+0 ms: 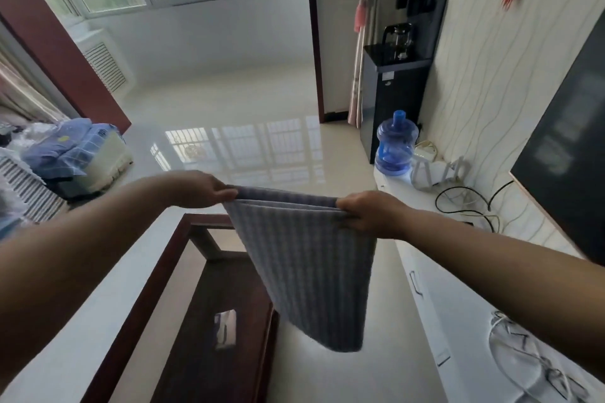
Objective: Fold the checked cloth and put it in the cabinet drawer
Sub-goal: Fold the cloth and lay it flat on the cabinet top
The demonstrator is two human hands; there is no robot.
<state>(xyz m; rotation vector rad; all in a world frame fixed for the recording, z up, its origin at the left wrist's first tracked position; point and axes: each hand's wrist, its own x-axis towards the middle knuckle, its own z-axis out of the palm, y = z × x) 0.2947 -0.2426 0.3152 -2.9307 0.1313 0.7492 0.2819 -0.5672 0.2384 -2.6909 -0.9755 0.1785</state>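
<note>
The checked cloth (307, 268), grey-blue with fine checks, hangs in the air in front of me, doubled over so several layers show along its top edge. My left hand (199, 188) pinches its upper left corner and my right hand (370, 213) pinches its upper right corner. The cloth's lower end dangles free above the floor. The white cabinet (425, 301) runs along the right wall, and its drawer fronts with dark handles look closed.
A dark wooden coffee table (209, 321) stands below the cloth to the left. A blue water jug (394, 144) and black dispenser (397, 91) are at the right, with cables (465, 203) on the cabinet top. Piled clothes (75, 147) lie at left.
</note>
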